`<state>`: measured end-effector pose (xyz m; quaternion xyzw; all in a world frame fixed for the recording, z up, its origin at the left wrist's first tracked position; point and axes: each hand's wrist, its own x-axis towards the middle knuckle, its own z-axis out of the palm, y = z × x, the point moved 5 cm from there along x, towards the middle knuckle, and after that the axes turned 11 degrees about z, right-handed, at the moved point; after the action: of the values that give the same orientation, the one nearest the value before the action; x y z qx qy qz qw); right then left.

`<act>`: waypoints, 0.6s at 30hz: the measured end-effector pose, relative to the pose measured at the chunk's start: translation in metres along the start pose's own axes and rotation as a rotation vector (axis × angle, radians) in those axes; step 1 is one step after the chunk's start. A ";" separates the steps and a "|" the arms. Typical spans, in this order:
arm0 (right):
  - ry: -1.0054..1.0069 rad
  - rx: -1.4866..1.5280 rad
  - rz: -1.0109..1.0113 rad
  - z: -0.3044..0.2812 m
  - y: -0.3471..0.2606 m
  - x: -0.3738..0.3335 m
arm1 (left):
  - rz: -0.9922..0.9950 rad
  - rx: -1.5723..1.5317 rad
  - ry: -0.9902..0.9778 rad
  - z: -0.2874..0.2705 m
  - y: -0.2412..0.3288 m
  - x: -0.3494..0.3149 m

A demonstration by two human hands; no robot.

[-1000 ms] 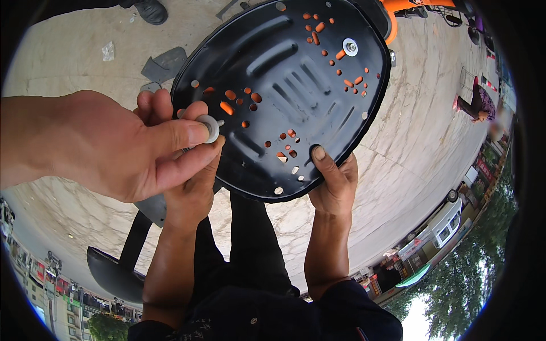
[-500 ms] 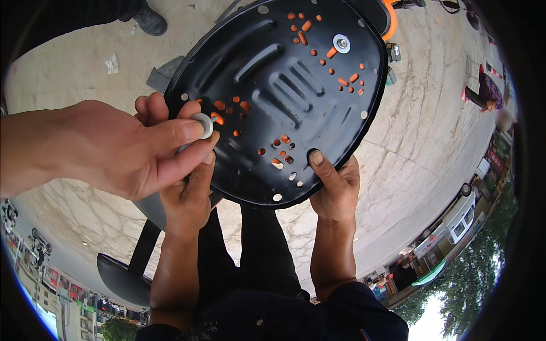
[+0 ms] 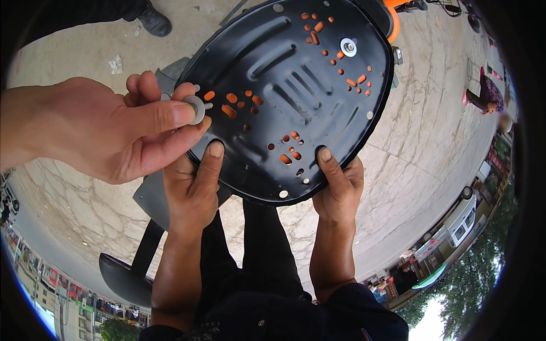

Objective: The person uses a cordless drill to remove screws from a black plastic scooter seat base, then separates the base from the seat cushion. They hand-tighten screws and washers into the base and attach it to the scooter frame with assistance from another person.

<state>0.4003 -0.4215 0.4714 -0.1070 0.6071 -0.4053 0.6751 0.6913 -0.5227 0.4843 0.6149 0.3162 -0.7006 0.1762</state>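
Observation:
A black oval metal seat pan [image 3: 267, 125], pressed with ridges and pierced with round and slotted holes, lies tilted in front of me. My left hand [image 3: 194, 190] grips its near left edge, thumb on top and fingers out of sight beneath. Opposite it, my right hand [image 3: 340, 184] clasps the near right edge, again thumb up. Another person's hand [image 3: 114, 133] reaches in from the left and pinches a bolt with a wide washer [image 3: 197, 109], beside the pan's left rim. One bolt and washer [image 3: 348, 48] sits over a slot at the far right.
Orange parts show through the holes, and an orange frame [image 3: 392, 17] sticks out beyond the far right. A black arm with a rounded end [image 3: 128, 278] stands left of my legs. Someone's shoe [image 3: 154, 20] is at the far left; another person [image 3: 486, 94] is farther off right.
The pan has shifted slightly to the right. My left thumb now shows on top of it. The other person's hand has moved a little up and left with the bolt.

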 end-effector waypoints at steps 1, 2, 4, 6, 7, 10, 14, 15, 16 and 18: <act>-0.007 -0.003 0.000 0.001 0.000 0.000 | 0.000 0.002 -0.001 -0.003 0.003 -0.002; -0.013 -0.006 0.001 0.003 0.000 -0.001 | 0.000 0.003 -0.003 -0.005 -0.001 -0.001; -0.036 -0.014 0.007 0.005 -0.001 0.000 | 0.001 0.003 -0.004 -0.011 -0.008 -0.001; -0.047 -0.023 0.006 0.002 -0.001 0.001 | -0.007 0.019 -0.013 -0.012 -0.037 0.012; -0.008 -0.028 -0.016 -0.004 0.000 0.001 | -0.016 0.038 -0.021 -0.009 -0.051 0.020; 0.031 -0.030 -0.034 -0.007 0.005 0.002 | 0.397 0.169 -0.139 -0.015 -0.087 0.037; 0.055 -0.008 -0.043 -0.008 0.006 0.002 | 0.875 0.292 -0.238 -0.020 -0.115 0.050; 0.053 -0.010 -0.046 -0.007 0.005 0.002 | 0.949 0.310 -0.250 -0.022 -0.120 0.050; 0.045 -0.010 -0.049 -0.006 0.005 0.002 | 1.004 0.327 -0.257 -0.023 -0.123 0.051; 0.029 -0.007 -0.057 -0.005 0.005 0.002 | 1.092 0.342 -0.263 -0.025 -0.128 0.052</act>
<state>0.3975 -0.4182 0.4654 -0.1208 0.6151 -0.4238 0.6538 0.6187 -0.4042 0.4613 0.6164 -0.1885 -0.6198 0.4476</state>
